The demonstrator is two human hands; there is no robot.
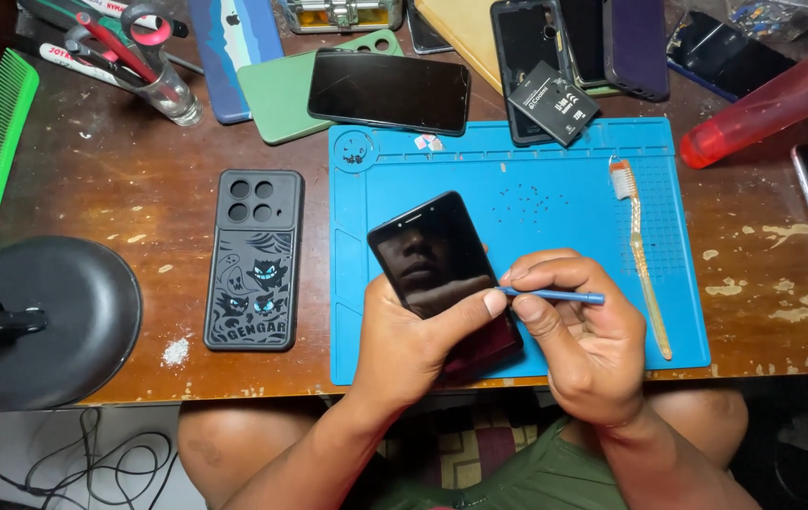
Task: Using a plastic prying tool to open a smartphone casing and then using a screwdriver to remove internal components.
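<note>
A black smartphone [427, 247] with a dark screen is held tilted over a blue work mat [555, 170]. My left hand [404, 335] grips its lower end, thumb pressed against the right edge. My right hand [578, 326] pinches a thin blue tool [555, 297], whose tip touches the phone's right edge beside my left thumb. Tiny screws [528, 200] lie scattered on the mat above my hands.
A toothbrush [640, 246] lies on the mat's right side. A dark patterned phone case [255, 260] rests left of the mat, a round black lamp base [40, 321] further left. Phones, cases, a battery [552, 102], a red bottle [763, 104] and a tool jar [163, 80] crowd the back.
</note>
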